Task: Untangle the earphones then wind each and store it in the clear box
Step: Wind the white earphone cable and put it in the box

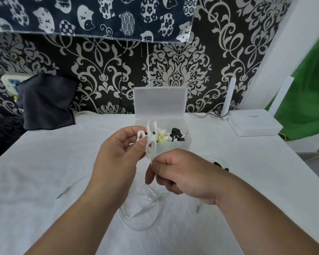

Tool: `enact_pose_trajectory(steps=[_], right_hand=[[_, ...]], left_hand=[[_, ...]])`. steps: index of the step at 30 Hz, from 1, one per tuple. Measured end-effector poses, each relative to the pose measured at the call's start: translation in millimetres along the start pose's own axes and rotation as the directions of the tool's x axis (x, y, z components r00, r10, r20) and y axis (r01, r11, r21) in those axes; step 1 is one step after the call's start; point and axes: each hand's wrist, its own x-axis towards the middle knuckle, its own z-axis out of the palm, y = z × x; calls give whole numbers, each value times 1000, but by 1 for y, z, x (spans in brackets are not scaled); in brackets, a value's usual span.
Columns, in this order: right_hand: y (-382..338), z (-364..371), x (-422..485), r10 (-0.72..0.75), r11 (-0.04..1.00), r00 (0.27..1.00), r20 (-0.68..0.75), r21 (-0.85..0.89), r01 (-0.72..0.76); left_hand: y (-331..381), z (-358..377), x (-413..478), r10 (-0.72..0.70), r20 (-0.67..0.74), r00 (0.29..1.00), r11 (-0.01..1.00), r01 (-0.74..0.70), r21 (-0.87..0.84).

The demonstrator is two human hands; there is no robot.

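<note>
Head view: the person is winding a white earphone (pixel 151 142), a step midway through the task. The left hand (pixel 116 153) is pinching the buds and a few flat loops of cord between thumb and fingers, raised just in front of the clear box (pixel 173 147). The right hand (pixel 180 173) is curling its fingers round the cord just below those loops, feeding it up. The rest of the cord (pixel 140 218) is lying in slack, thin curves on the near bench (pixel 44 181), running out to a slim metal plug (pixel 63 193) at the left. A second plug (pixel 197 208) is lying to the right; I cannot tell whose cord it ends.

The box is standing at the far middle, frosted plastic, lid (pixel 160 102) hinged upright, with black earphones (pixel 176 132) and a pale bundle (pixel 162 138) already sitting inside. The bench is wearing a soft white cloth.

Next, I judge, the right hand needs to keep lapping the limp cord round with even tension, so the loops are not slipping, then tuck in the plug before dropping the coil in the box.
</note>
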Motion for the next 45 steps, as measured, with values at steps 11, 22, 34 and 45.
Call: enact_pose_trajectory(steps=[11, 22, 34, 45], right_hand=[[-15, -17, -17, -158, 986, 986, -47, 47, 160], [-10, -46, -16, -193, 981, 770, -608, -128, 145], [9, -8, 3, 27, 987, 973, -231, -149, -63], [-10, -16, -11, -139, 986, 983, -118, 79, 149]], left_hand=[[-1, -2, -1, 108, 17, 994, 911, -106, 398], [5, 5, -7, -105, 312, 944, 990, 68, 127], [1, 6, -3, -65, 78, 995, 987, 76, -144], [-2, 0, -2, 27, -17, 999, 945, -20, 327]])
